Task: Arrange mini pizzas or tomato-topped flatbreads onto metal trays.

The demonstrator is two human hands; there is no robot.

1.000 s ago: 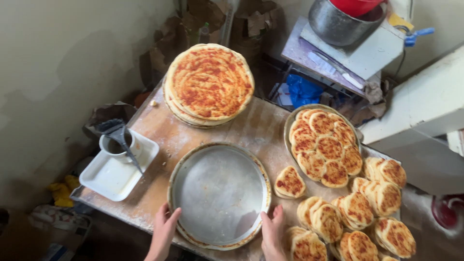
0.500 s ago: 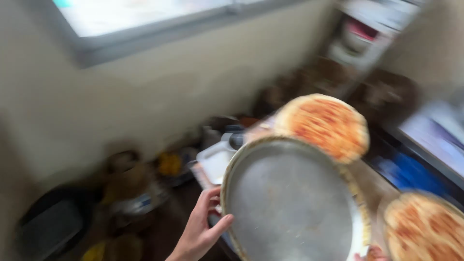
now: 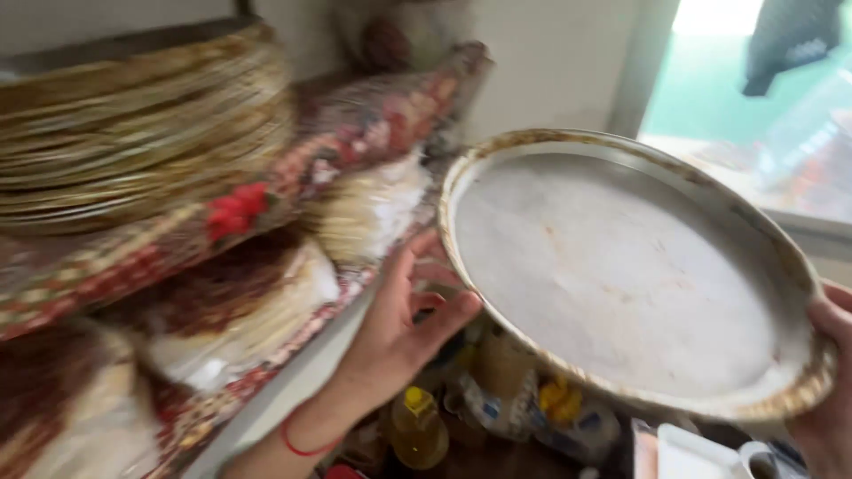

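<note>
I hold a large round metal tray (image 3: pixel 621 275) up in the air with both hands, its floury face tilted toward me. My left hand (image 3: pixel 404 324) grips its left rim, fingers curled behind the edge, a red band on the wrist. My right hand (image 3: pixel 830 372) holds the lower right rim at the frame's edge. The tray carries nothing. It sits just to the right of a stack of similar round trays (image 3: pixel 133 133) on a shelf at the upper left.
Flatbreads wrapped in patterned cloth (image 3: pixel 266 293) fill the shelf at the left. Below the tray stand a yellow-capped bottle (image 3: pixel 417 430), several packets and a white dish (image 3: pixel 692 452). A bright window (image 3: pixel 754 98) is at the upper right.
The tray has been lifted off the table and swung away from the breads toward the shelf. My view has turned from the table to the shelf and window.
</note>
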